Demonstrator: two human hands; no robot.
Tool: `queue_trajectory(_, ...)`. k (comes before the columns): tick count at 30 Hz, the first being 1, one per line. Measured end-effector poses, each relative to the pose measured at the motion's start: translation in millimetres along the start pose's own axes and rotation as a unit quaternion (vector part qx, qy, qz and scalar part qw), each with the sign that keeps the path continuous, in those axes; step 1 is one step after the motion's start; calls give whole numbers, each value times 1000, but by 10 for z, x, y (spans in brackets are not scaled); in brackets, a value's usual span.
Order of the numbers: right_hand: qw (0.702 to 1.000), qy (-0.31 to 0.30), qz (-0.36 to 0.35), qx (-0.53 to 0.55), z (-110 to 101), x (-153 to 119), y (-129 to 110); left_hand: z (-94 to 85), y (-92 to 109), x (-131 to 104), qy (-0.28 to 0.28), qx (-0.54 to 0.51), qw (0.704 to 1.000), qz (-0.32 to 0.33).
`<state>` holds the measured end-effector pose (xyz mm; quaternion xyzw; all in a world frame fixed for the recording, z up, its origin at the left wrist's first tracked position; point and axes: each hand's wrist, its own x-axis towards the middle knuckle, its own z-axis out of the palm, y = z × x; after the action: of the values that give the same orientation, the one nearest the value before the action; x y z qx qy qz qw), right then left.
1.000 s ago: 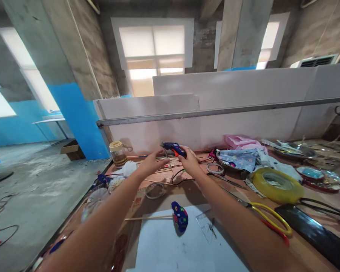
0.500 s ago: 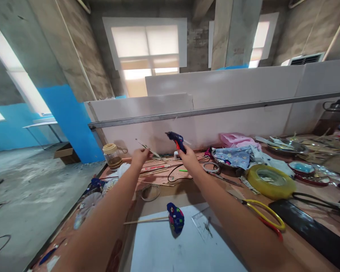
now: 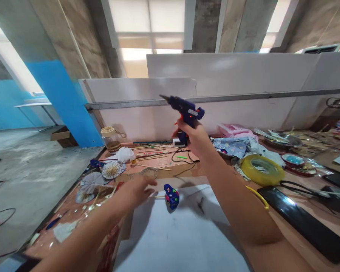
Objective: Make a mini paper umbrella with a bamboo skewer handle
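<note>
My right hand (image 3: 197, 138) is wrapped round a dark blue glue gun (image 3: 188, 109), raised above the back of the table with its nozzle pointing up and left. A small red light glows on its side. Low over the table, my left hand (image 3: 140, 190) has its fingers stretched out and apart, with nothing seen in them. Just right of it, a blue patterned fabric piece (image 3: 172, 197) on a thin wooden stick (image 3: 159, 197) lies on a white sheet (image 3: 170, 238). The left hand covers the rest of the stick; whether it touches it I cannot tell.
Thin sticks (image 3: 150, 154) lie behind the sheet, near a lidded jar (image 3: 111, 139). Pleated rosettes (image 3: 113, 170) are at left. A yellow tape roll (image 3: 262, 170), a black phone-like slab (image 3: 303, 223) and a bowl of fabric (image 3: 232, 147) stand at right.
My right hand has lifted the glue gun higher and nearer. My left hand has let go of a thin stick at the back and come down beside the blue fabric piece.
</note>
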<state>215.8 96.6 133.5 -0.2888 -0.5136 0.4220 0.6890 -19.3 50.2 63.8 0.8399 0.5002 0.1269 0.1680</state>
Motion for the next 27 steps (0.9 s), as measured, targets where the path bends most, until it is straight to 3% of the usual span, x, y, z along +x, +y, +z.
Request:
queue_trajectory(3, 998, -44, -39, -11, 77, -34, -209, 319, 48, -173, -40, -6, 997, 58)
queue_trajectory(6, 996, -52, -21, -75, 3, -202, -253, 482, 78, -193, -15, -15, 997, 77)
queue_trajectory(9, 995, -49, 51, -76, -224, -526, -224, 442, 124, -179, 11, -46, 996, 81)
queue_trajectory(12, 991, -33, 128, -17, -491, -871, -209, 272, 220, -172, 31, -86, 992, 83)
queue_trajectory(16, 984, 15, 175, 31, -718, -1275, -191, 146, 385, -186, 61, -200, 971, 120)
queue_trajectory(21, 972, 39, 231, -1, -725, -1757, -176, 312, 493, -233, 105, -237, 954, 150)
queue_trajectory(27, 968, 43, 241, -52, -662, -2014, -202, 393, 488, -259, 79, -228, 953, 180)
